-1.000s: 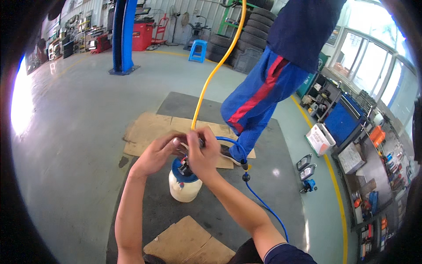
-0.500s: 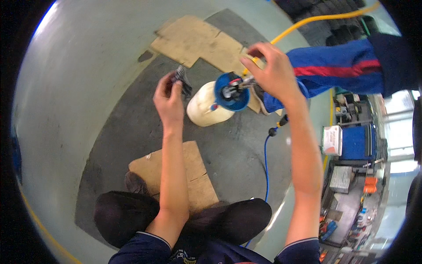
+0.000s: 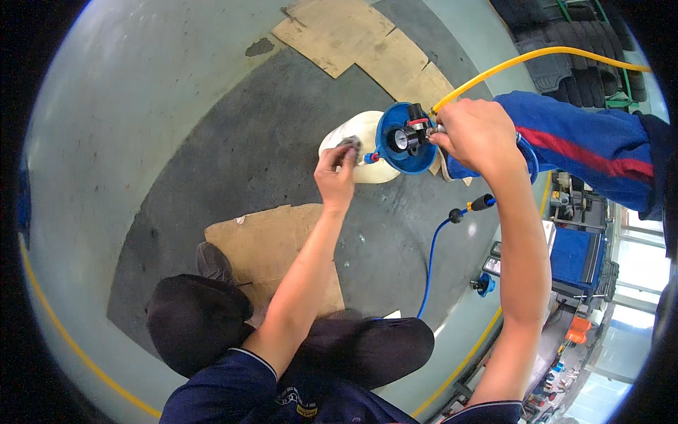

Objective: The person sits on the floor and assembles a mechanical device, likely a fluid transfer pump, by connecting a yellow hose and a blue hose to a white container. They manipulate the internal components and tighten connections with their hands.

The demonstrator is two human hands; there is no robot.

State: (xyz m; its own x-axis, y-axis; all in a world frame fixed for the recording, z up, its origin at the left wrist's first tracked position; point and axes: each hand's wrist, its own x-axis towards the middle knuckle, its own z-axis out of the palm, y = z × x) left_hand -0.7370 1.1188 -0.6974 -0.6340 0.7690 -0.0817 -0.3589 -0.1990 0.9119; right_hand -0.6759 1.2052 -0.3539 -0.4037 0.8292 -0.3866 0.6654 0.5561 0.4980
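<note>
A white plastic canister (image 3: 364,131) with a blue funnel-shaped top (image 3: 404,159) leans on the floor ahead of me. In the blue top sit a round pressure gauge (image 3: 402,139) and black valve parts with a red ring. My left hand (image 3: 335,175) pinches a small grey cloth (image 3: 349,145) against the canister's side, near a small blue-and-red fitting. At the valve, my right hand (image 3: 482,134) closes round a small metal fitting (image 3: 439,130), its fingers partly hidden. A yellow hose (image 3: 508,58) runs from beside this hand to the far right.
Cardboard sheets (image 3: 385,49) lie beyond the canister, another cardboard piece (image 3: 272,237) before my knees. Another person's blue leg (image 3: 579,134) with a red stripe reaches in from the right. A blue hose (image 3: 431,258) crosses the floor. A cluttered workbench (image 3: 551,339) stands at the right.
My left hand has moved right, bringing the cloth onto the canister. My right hand has lowered from above the valve and closed on its fitting. The whole view has shifted.
</note>
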